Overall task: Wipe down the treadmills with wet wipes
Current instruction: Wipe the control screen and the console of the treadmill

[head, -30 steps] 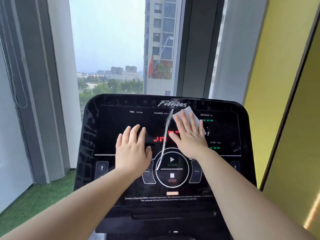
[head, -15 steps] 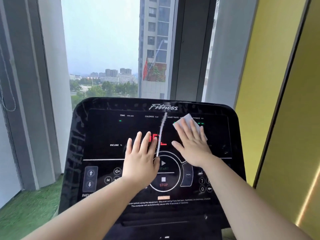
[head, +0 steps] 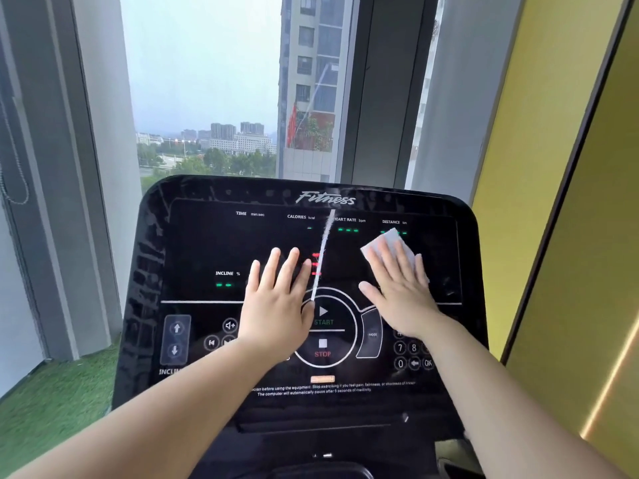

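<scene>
A black glossy treadmill console (head: 193, 236) fills the middle of the head view, tilted up toward me, with lit green and red readouts and a round START/STOP pad. My right hand (head: 401, 288) lies flat with straight fingers on a white wet wipe (head: 394, 240), pressing it against the right part of the screen under the DISTANCE label. My left hand (head: 276, 302) rests flat on the console centre, fingers straight, just left of the START button, holding nothing. A bright reflected streak runs down the screen between the two hands.
Behind the console stands a tall window (head: 207, 98) with grey frames and a city view. A yellow wall panel (head: 539, 167) rises close on the right. Green artificial turf (head: 52, 409) covers the floor at the lower left. A cord loop (head: 14, 167) hangs at the far left.
My right hand has slid the wipe to the right across the screen, from near the centre toward the DISTANCE readout. My left hand has shifted right toward the START button.
</scene>
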### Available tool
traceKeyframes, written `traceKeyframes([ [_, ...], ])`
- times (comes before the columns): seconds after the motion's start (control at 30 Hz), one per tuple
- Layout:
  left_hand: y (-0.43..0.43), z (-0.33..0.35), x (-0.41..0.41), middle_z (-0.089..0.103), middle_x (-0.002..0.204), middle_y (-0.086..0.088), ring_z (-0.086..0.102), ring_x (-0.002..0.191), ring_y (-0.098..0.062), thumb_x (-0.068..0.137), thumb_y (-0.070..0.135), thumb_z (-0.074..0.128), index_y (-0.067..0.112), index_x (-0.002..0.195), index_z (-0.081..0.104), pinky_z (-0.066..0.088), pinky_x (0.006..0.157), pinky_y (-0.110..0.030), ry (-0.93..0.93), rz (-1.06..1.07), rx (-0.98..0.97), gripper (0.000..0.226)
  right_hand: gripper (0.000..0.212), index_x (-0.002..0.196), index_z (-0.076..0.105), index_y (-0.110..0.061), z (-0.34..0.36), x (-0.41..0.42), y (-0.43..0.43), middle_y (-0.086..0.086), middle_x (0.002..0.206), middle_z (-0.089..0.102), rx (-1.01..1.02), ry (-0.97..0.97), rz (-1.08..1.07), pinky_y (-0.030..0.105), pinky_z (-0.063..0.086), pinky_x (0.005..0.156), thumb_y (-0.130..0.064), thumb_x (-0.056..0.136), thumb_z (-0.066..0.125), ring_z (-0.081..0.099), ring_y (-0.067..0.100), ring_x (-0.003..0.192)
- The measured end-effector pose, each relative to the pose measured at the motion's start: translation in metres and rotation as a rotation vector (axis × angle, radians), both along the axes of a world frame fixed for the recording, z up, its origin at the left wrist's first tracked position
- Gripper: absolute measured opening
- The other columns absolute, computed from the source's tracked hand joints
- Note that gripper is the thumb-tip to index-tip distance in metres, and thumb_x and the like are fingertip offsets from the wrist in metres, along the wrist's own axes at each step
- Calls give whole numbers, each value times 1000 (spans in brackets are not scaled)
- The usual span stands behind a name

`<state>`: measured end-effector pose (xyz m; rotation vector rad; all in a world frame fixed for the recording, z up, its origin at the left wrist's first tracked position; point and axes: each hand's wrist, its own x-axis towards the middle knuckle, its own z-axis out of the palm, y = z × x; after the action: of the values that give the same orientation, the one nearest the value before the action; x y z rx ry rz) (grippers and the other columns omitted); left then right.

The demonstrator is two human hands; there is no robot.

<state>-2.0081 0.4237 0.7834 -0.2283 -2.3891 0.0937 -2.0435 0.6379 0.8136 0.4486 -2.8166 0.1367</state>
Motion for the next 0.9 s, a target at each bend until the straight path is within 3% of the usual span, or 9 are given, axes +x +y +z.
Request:
traceKeyframes([
  [0.2,0,0,1,55,135,-13,49,125,-40,82,42,33,9,127,60,41,99,-58,13,3,14,62,64,140,-33,-31,0,1,-13,-9,136,-48,-269,30,-205,44,-25,111,-53,99,11,-40,16,133],
  [0.33,2,-2,0,54,136,-13,48,126,-39,82,42,33,9,127,59,40,100,-58,9,9,17,62,65,124,-46,-32,-21,8,-20,-8,131,-56,-129,26,-124,43,-30,106,-57,95,6,-47,17,127],
  [0.4,1,-1,0,54,135,-13,49,126,-39,82,42,33,9,127,60,41,99,-58,18,2,11,62,61,125,-45,-36,-19,7,-2,-11,135,-53,-77,11,-64,43,-27,110,-53,97,6,-48,12,127],
  [0.53,-2,-1,0,55,134,-13,49,125,-39,82,42,33,9,127,60,42,99,-57,18,-6,2,62,58,131,-36,-35,-9,7,6,-9,141,-44,-211,29,-176,42,-24,112,-51,99,10,-41,12,131],
  [0.67,0,-2,0,53,136,-14,47,127,-40,82,43,33,8,129,58,41,100,-58,9,-6,11,63,64,132,-36,-26,-17,14,-34,1,146,-42,-344,15,-301,48,-20,113,-54,98,9,-35,23,138],
  [0.8,1,-3,-1,52,137,-15,46,127,-40,82,43,33,8,129,57,39,100,-59,12,-5,14,64,71,125,-49,-27,-37,24,-46,-4,131,-58,-167,-9,-139,44,-32,105,-63,90,1,-50,21,126],
  [0.9,1,-3,-1,52,137,-14,46,128,-40,82,43,32,8,130,57,39,101,-58,9,-5,14,64,65,120,-50,-35,-38,24,-18,-13,129,-59,3,-22,-23,39,-35,103,-66,79,-11,-54,10,122],
])
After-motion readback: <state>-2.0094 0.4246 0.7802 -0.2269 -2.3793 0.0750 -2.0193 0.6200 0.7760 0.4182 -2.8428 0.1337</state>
